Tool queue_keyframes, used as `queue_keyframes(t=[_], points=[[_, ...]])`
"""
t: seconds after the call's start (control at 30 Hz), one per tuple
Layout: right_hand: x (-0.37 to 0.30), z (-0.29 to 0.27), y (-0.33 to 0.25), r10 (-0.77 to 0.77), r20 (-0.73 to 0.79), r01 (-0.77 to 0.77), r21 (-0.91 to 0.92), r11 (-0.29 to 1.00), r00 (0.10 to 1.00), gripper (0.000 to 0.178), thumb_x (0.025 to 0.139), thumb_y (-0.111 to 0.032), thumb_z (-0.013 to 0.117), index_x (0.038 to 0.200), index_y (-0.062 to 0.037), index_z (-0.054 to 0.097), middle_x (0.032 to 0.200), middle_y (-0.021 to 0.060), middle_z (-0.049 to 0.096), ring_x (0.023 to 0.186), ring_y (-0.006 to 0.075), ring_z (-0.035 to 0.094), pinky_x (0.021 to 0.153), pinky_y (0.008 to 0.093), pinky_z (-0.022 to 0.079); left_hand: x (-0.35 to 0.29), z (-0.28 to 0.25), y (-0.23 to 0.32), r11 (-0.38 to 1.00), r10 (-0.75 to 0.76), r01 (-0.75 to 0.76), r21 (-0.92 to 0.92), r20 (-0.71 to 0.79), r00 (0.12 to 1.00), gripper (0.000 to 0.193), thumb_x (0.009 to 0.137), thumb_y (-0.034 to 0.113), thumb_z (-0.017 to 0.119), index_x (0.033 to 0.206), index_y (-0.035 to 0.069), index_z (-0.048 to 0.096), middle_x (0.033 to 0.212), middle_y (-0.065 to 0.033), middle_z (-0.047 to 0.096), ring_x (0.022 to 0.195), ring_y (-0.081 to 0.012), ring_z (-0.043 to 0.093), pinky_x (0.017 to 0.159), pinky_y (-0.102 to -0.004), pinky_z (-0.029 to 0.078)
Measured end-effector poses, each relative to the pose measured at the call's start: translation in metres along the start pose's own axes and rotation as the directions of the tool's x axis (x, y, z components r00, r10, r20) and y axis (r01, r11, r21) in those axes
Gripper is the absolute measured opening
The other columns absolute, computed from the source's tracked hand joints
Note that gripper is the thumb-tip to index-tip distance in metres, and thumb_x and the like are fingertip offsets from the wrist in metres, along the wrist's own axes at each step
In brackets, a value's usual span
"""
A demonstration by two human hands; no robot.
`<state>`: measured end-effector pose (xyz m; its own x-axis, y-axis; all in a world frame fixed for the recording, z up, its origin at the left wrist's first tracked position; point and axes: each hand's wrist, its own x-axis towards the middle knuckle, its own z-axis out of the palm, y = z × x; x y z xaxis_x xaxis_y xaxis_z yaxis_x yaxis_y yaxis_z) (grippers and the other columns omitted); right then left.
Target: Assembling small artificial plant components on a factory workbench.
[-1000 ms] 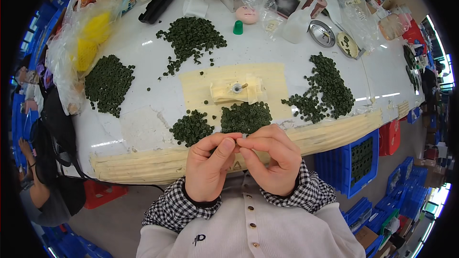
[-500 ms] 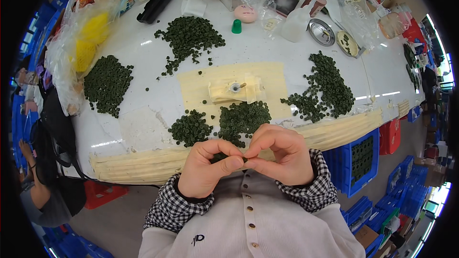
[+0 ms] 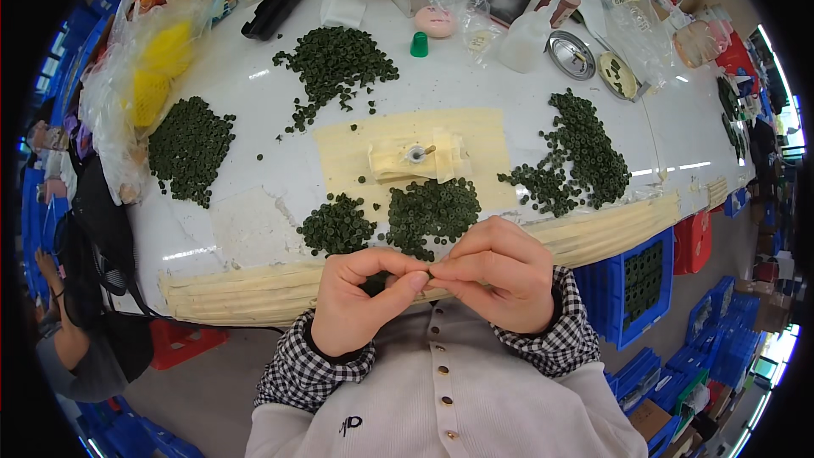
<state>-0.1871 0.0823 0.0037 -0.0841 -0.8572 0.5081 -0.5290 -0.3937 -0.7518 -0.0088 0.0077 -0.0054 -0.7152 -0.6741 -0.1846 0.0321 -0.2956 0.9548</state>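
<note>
Left pile (image 3: pixel 191 153): many small dark green pieces, heaped toward the left edge of the table (image 3: pixel 254 131).

Far pile (image 3: pixel 346 64): similar pieces, toward the far edge, with a few strays on its near side.

Small pile (image 3: pixel 337 225): pieces close to the near edge, beyond the left hand.

Left hand (image 3: pixel 356 297): at the near edge; thumb and forefinger drawn together in a pinch, tips against those of the right hand.

Block (image 3: pixel 386 161): wrapped in pale tape, set on a taped patch; an upright peg (image 3: pixel 430 150) leans slightly on it. Untouched.

Piece (image 3: pixel 430 276): one, dark, between the fingers of both hands just above the near edge, mostly covered; its exact form cannot be told. Judged very light, fairly stiff yet perhaps slightly yielding, hardly fragile; small enough to roll or slip from a careless pinch. Best held by its rim, between the pads of thumb and forefinger, middle left free.

Middle pile (image 3: pixel 434 208): ring-like pieces, between block and near edge.

Right hand (image 3: pixel 500 276): thumb and forefinger closed to a fine pinch on the piece, other fingers curled.

Right pile (image 3: pixel 589 153): ring-like pieces, toward the right, trailing to the near edge.
</note>
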Motion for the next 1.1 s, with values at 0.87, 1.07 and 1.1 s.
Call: queue_keyframes(t=[0.87,1.07,1.1], points=[[-0.003,0.010,-0.006,0.359,0.059,-0.359,0.307,0.881,0.931,0.011,0.074,0.005,0.065,0.084,0.0019,0.064,0.082,0.0101,0.063,0.074,0.0160,0.059,0.069,0.0255,0.046,-0.003,-0.004,0.005,0.990,0.060,-0.044,0.135,-0.112,0.992,0.007,0.080,-0.002,0.063,0.087,-0.003,0.065,0.073,-0.0002,0.060,0.062,-0.0028,0.045,0.058,-0.0182,0.038],[0.001,-0.011,0.008,0.222,-0.061,-0.228,-0.125,0.966,0.973,0.015,0.068,0.003,0.070,0.082,-0.0018,0.065,0.075,0.0072,0.059,0.070,0.0215,0.057,0.061,0.0291,0.045,-0.005,-0.029,0.013,0.957,0.074,0.037,0.289,-0.363,0.929,0.004,0.081,-0.001,0.062,0.085,-0.003,0.064,0.066,0.0050,0.054,0.060,-0.0010,0.042,0.056,-0.0171,0.035],[0.002,-0.012,0.009,0.186,-0.007,-0.184,-0.185,0.965,0.982,0.015,0.068,0.001,0.070,0.080,-0.0025,0.064,0.075,0.0064,0.058,0.072,0.0217,0.055,0.063,0.0299,0.044,-0.005,-0.031,0.015,0.959,0.087,0.027,0.283,-0.384,0.919,0.004,0.081,-0.001,0.063,0.084,-0.003,0.064,0.066,0.0049,0.054,0.061,-0.0008,0.042,0.056,-0.0167,0.035]])
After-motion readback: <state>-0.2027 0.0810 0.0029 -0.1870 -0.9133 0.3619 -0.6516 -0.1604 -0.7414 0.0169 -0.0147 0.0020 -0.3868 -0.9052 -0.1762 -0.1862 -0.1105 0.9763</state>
